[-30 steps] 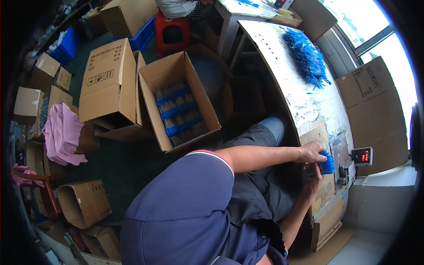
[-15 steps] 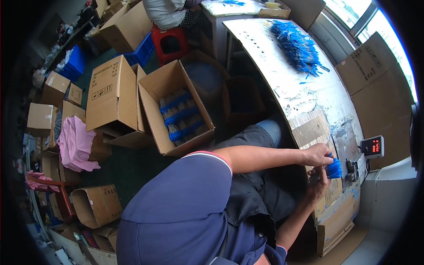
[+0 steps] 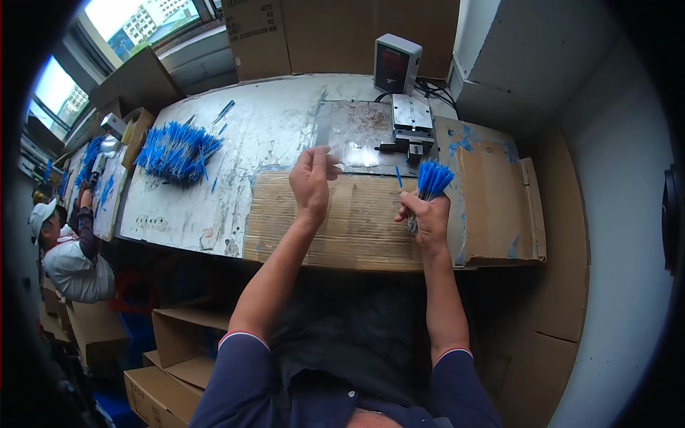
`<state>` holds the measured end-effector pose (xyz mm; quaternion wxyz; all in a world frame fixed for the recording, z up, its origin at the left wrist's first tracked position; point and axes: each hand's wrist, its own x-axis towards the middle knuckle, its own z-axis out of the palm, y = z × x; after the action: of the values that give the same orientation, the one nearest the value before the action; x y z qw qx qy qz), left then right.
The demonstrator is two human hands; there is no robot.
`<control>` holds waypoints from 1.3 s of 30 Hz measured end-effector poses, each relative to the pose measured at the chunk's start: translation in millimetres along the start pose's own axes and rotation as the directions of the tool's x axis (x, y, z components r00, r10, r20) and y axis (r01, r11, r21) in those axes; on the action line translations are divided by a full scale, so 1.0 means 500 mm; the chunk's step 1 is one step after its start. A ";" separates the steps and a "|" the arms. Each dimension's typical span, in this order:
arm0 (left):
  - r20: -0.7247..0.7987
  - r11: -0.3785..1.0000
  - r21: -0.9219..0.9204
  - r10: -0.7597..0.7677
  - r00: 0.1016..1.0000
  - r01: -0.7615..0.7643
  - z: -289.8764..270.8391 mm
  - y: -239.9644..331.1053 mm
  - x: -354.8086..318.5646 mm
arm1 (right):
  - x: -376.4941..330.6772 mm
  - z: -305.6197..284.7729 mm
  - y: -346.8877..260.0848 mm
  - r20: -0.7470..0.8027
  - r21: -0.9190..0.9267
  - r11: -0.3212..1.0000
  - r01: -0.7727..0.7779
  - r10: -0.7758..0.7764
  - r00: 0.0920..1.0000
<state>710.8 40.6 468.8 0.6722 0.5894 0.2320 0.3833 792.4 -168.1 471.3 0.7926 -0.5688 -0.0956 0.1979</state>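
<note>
My right hand (image 3: 430, 214) is closed round a bundle of thin strands with blue ends (image 3: 434, 178), held upright over the cardboard sheet with the blue ends on top. Pale strand ends stick out below the fist. To the left, my left hand (image 3: 311, 187) is raised over the far edge of the same sheet, its fingers loosely bent and a little blurred. Nothing shows between them. One loose blue-ended strand (image 3: 399, 176) lies between my hands, near the bundle. Farther left on the table is a big pile of blue-ended strands (image 3: 177, 151).
A cardboard sheet (image 3: 335, 228) covers the table's front edge. Behind it stand a metal block fixture (image 3: 412, 118) and a small display box (image 3: 397, 64). A pen-like tool (image 3: 224, 111) lies beyond the pile. At far left sits another person (image 3: 75, 264). Open cartons (image 3: 187, 335) stand below left.
My view has swung from the boxes on the floor to face the table. My left hand has come away from the bundle, which stays in my right hand.
</note>
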 end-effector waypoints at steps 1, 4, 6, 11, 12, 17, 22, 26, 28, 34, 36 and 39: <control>0.005 1.000 -0.015 0.004 1.000 -0.004 0.014 -0.015 0.024 | 0.016 -0.009 -0.005 -0.043 -0.046 0.999 -0.007 0.005 0.999; 0.005 0.999 -0.020 0.033 0.999 -0.033 0.059 -0.056 0.089 | 0.067 -0.023 0.007 -0.137 -0.201 0.979 -0.037 0.010 0.991; 0.021 1.000 -0.001 0.005 1.000 -0.005 0.090 -0.075 0.125 | 0.090 -0.022 0.010 -0.176 -0.214 0.976 -0.028 -0.011 0.984; 0.072 0.995 0.076 0.053 0.996 -0.058 0.113 -0.156 0.186 | 0.122 0.017 0.019 -0.290 -0.273 0.961 -0.049 -0.033 0.957; 0.079 0.990 0.128 0.043 0.996 -0.053 0.106 -0.175 0.192 | 0.125 0.022 0.025 -0.293 -0.273 0.961 -0.047 -0.037 0.956; 0.082 0.997 -0.075 0.012 0.997 -0.006 0.109 -0.161 0.181 | 0.134 0.016 0.045 -0.329 -0.336 0.940 -0.055 -0.062 0.942; 0.083 0.993 -0.041 0.114 0.990 -0.111 0.108 -0.170 0.187 | 0.151 0.042 0.065 -0.440 -0.283 0.958 -0.050 -0.083 0.894; 0.081 0.994 -0.045 0.105 0.991 -0.101 0.106 -0.172 0.187 | 0.165 0.052 0.070 -0.461 -0.311 0.949 -0.057 -0.098 0.882; 0.080 0.995 -0.040 0.094 0.992 -0.091 0.104 -0.173 0.189 | 0.167 0.053 0.072 -0.466 -0.296 0.953 -0.063 -0.087 0.880; 0.026 0.986 0.034 0.161 0.987 -0.162 0.104 -0.170 0.186 | 0.167 0.054 0.080 -0.473 -0.301 0.953 -0.041 -0.112 0.874; -0.001 0.970 0.088 0.229 0.973 -0.228 0.105 -0.171 0.186 | 0.167 0.055 0.080 -0.473 -0.304 0.952 -0.035 -0.119 0.873; -0.038 0.904 0.209 0.389 0.920 -0.374 0.112 -0.167 0.184 | 0.166 0.053 0.072 -0.480 -0.290 0.956 -0.047 -0.103 0.872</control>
<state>828.6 77.7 411.4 0.5126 0.6717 0.1753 0.5053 849.7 -100.2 440.1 0.7005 -0.7097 0.0716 0.0196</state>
